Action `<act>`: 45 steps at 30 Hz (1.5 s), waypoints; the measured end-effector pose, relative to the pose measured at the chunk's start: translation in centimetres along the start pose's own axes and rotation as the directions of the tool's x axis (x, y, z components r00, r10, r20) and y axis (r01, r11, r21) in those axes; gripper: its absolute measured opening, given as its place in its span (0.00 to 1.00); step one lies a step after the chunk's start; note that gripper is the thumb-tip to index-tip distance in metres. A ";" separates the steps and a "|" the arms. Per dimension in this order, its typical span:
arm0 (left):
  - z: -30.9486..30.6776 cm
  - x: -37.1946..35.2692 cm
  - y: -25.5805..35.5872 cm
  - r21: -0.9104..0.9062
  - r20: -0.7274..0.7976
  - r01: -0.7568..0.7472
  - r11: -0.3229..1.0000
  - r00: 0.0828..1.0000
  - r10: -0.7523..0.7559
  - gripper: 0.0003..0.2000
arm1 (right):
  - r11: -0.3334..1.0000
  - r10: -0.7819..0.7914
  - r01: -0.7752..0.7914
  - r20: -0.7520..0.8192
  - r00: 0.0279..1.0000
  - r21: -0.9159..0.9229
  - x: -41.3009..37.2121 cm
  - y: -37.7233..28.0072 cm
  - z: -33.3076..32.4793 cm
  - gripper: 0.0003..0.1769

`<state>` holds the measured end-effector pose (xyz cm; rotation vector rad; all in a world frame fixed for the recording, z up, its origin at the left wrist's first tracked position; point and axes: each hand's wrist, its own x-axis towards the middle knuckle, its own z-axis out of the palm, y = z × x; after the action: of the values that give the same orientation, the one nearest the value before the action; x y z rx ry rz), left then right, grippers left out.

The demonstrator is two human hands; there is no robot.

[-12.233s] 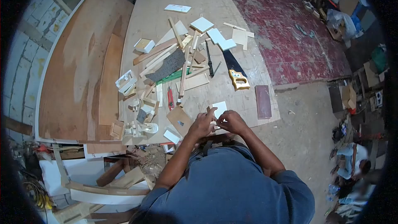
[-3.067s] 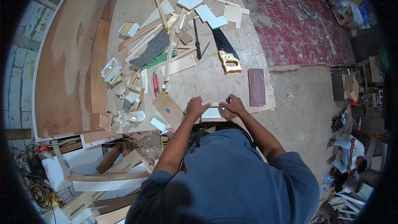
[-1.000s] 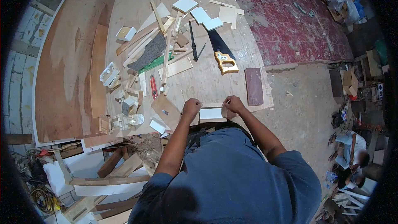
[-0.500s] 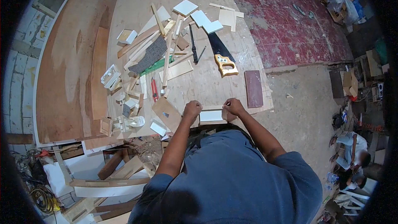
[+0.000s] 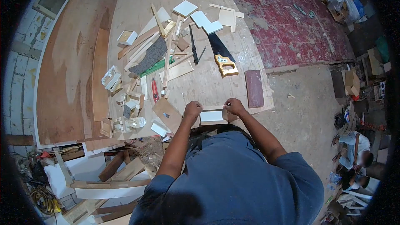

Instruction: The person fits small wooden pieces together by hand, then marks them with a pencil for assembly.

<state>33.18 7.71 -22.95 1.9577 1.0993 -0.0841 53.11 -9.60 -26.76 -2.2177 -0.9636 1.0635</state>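
A small wooden piece with a white face (image 5: 211, 116) and bare wood edges lies at the table's near edge, just in front of my body. My left hand (image 5: 193, 109) is closed at its far left corner, fingertips pinched together. At the far right corner my right hand (image 5: 234, 106) is closed in a similar pinch. My fingers hide both corners, so whether a thin strip lies along the far edge is hard to tell. Left of my left hand rests a flat brown board (image 5: 167, 111); a dark red block (image 5: 254, 88) lies beyond my right hand.
A handsaw (image 5: 226, 64) lies farther up the worktable (image 5: 208, 85). Wood strips (image 5: 168, 58), a grey abrasive sheet (image 5: 148, 56), a red cutter (image 5: 155, 89) and white panels (image 5: 185, 8) are scattered there. A clear cup (image 5: 138, 122) stands left. Two people (image 5: 354, 154) sit far right.
Both hands stay at the far corners of the white-faced piece with almost no movement. The whole view has shifted very slightly.
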 end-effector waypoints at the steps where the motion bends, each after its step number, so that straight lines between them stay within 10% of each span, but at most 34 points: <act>1: 0.0 0.0 -0.1 0.002 0.002 -0.001 1.000 1.000 0.001 0.11 | 1.000 -0.015 0.015 -0.014 1.000 -0.004 0.1 0.2 0.2 0.14; 13: 0.8 1.8 1.2 0.357 0.137 -0.094 0.929 0.989 0.048 0.25 | 0.952 0.066 -0.041 0.074 0.995 -0.302 1.6 -4.0 0.1 0.37; 23: 0.5 2.0 3.5 0.391 0.128 0.117 0.913 0.975 -0.180 0.29 | 0.942 0.107 -0.062 0.121 0.987 -0.331 2.0 -4.4 0.2 0.35; 38: 0.6 1.7 3.0 0.377 0.142 0.119 0.919 0.973 -0.185 0.31 | 0.961 0.128 -0.078 0.179 0.975 -0.264 1.4 -4.0 -0.1 0.39; 45: 2.3 -1.1 0.7 0.062 -0.040 0.271 0.961 0.962 -0.269 0.37 | 0.956 0.243 -0.239 -0.004 0.970 0.168 0.2 0.7 2.4 0.35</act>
<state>33.82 5.17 -23.47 1.8611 1.3955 -0.2409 51.57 -9.58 -28.71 -2.2420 -0.5796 1.1737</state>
